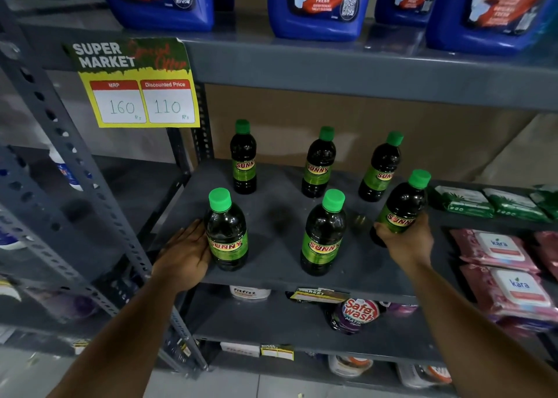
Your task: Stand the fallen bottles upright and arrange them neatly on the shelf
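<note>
Several dark bottles with green caps and green "SUNNY" labels stand on the grey shelf (280,216). Three form a back row: back left bottle (243,159), back middle bottle (318,165), back right bottle (381,168). At the front, my left hand (185,251) lies flat against the left side of the front left bottle (227,231), fingers straight. The front middle bottle (323,234) stands free. My right hand (406,240) grips the lower part of the front right bottle (403,205), which tilts to the right near the shelf's right end.
A yellow price sign (136,85) hangs from the upper shelf, which carries large blue cleaner jugs (320,5). Green packs (465,202) and pink wipe packs (501,255) lie to the right. Perforated grey uprights (60,144) stand at left. Detergent pouches (357,314) sit below.
</note>
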The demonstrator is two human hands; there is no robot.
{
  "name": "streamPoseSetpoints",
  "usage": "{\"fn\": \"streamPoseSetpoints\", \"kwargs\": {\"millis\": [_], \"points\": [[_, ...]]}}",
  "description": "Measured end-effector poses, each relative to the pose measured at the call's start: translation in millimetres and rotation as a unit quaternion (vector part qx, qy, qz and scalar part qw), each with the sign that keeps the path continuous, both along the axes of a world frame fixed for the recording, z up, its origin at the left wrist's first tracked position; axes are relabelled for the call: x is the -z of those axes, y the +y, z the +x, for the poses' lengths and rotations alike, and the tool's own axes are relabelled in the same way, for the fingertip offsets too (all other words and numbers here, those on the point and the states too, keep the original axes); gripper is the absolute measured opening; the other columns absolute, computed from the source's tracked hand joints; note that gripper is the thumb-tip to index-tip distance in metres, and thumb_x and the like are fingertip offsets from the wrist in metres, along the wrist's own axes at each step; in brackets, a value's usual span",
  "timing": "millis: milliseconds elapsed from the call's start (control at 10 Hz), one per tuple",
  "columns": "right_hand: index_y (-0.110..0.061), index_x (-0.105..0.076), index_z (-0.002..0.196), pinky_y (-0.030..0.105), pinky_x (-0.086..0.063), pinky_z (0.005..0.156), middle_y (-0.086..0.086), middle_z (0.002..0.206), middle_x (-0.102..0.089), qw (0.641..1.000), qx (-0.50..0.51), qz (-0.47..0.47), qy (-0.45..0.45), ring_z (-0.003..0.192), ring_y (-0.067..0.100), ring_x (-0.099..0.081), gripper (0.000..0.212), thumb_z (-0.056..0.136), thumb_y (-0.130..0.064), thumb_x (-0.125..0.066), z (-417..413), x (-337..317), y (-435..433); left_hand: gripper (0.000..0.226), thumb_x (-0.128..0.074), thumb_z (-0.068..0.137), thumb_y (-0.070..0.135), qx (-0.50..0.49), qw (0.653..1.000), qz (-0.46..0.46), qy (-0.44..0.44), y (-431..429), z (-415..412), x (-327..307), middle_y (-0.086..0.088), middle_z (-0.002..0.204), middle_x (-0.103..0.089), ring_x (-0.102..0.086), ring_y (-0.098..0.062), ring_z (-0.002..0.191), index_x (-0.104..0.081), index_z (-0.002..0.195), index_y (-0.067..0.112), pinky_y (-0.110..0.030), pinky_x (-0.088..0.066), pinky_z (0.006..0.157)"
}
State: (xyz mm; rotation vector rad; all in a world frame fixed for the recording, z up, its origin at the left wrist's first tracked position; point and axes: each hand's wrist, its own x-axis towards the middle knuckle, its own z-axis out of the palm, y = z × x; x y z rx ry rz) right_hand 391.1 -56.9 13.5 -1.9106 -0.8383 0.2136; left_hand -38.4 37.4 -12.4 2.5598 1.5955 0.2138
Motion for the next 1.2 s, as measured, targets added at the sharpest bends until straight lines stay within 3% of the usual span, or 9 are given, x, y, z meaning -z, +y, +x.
{"fn": "streamPoseSetpoints", "kwargs": {"millis": [100, 400, 600, 700, 900, 1000, 1100, 1200], "points": [[-0.029, -0.045, 0.103, 0.03, -0.041, 0.074, -0.002, 0.097, -0.059, 1.0, -0.008, 0.011, 0.005, 0.085, 0.018, -0.058, 0.059, 0.059, -0.027, -0.085, -6.3, 4.8, -15.2, 0.065, -0.016, 0.086, 0.039, 0.003, 1.0, 0.009, -0.002, -1.0, -0.3, 0.5, -0.007, 0.154, -0.034, -0.027, -0.023, 0.143, -0.034, 0.144, 0.015, -0.042, -0.018, 0.119], [-0.029, -0.046, 0.1, 0.03, -0.04, 0.073, -0.002, 0.094, -0.06, 1.0, -0.013, -0.011, -0.025, 0.081, 0.017, -0.057, 0.058, 0.057, -0.029, -0.085, -16.0, 16.7, -63.1, 0.064, -0.019, 0.088, 0.039, 0.006, 1.0, 0.008, 0.003, 0.3, -0.5, 3.6, -0.007, 0.155, -0.032, -0.024, -0.021, 0.144, -0.031, 0.146, 0.015, -0.04, -0.015, 0.119], [-0.028, -0.046, 0.101, 0.018, -0.039, 0.059, -0.017, 0.086, -0.057, 1.0, -0.013, -0.014, -0.01, 0.077, -0.001, -0.056, 0.058, 0.059, -0.026, -0.086, -21.2, 12.3, -72.7, 0.055, -0.025, 0.095, 0.033, 0.01, 1.0, 0.0, -0.003, 0.9, -0.5, 2.6, -0.006, 0.157, -0.027, -0.022, -0.021, 0.144, -0.026, 0.148, 0.016, -0.042, -0.016, 0.119], [-0.03, -0.045, 0.103, 0.022, -0.041, 0.062, -0.016, 0.088, -0.057, 1.0, -0.008, -0.014, 0.001, 0.078, -0.003, -0.055, 0.059, 0.06, -0.026, -0.085, -25.0, 10.5, -73.5, 0.053, -0.033, 0.097, 0.027, 0.013, 1.0, -0.001, -0.006, 0.9, 0.4, 3.0, -0.007, 0.158, -0.025, -0.019, -0.021, 0.145, -0.024, 0.148, 0.015, -0.042, -0.015, 0.12], [-0.036, -0.043, 0.102, 0.017, -0.038, 0.058, -0.02, 0.087, -0.057, 1.0, 0.004, -0.012, 0.011, 0.079, -0.003, -0.055, 0.058, 0.059, -0.03, -0.081, -32.1, 12.1, -74.6, 0.053, -0.035, 0.095, 0.023, 0.017, 1.0, 0.011, -0.005, -0.5, 0.3, 4.2, -0.012, 0.155, -0.03, -0.024, -0.025, 0.144, -0.029, 0.145, 0.01, -0.044, -0.017, 0.119], [-0.037, -0.041, 0.102, 0.02, -0.039, 0.059, -0.019, 0.088, -0.057, 0.999, -0.004, -0.03, 0.01, 0.082, 0.007, -0.06, 0.059, 0.059, -0.031, -0.081, -35.0, 8.4, -75.1, 0.051, -0.037, 0.096, 0.021, 0.011, 0.999, 0.011, -0.047, -3.4, -1.1, 2.3, -0.014, 0.154, -0.032, -0.027, -0.028, 0.142, -0.03, 0.145, 0.008, -0.047, -0.023, 0.117], [-0.023, -0.038, 0.123, 0.033, -0.048, 0.081, -0.004, 0.113, -0.059, 0.999, -0.027, -0.039, -0.003, 0.105, 0.022, -0.06, 0.082, 0.059, -0.041, -0.087, -35.7, 6.4, -78.6, 0.047, -0.036, 0.099, 0.02, -0.028, 0.993, 0.016, -0.113, -11.1, -2.9, -0.7, -0.022, 0.151, -0.034, -0.027, -0.035, 0.141, -0.032, 0.142, 0.001, -0.049, -0.023, 0.116], [-0.013, -0.007, 0.149, 0.051, -0.029, 0.113, 0.016, 0.155, -0.028, 0.994, -0.012, -0.044, -0.104, 0.141, 0.033, -0.03, 0.118, 0.067, -0.067, -0.071, -40.5, -5.4, -99.8, 0.051, -0.032, 0.101, 0.025, -0.087, 0.974, 0.051, -0.205, -33.8, 0.1, -7.5, -0.027, 0.151, -0.031, -0.027, -0.038, 0.141, -0.029, 0.143, -0.003, -0.05, -0.023, 0.117]]}}
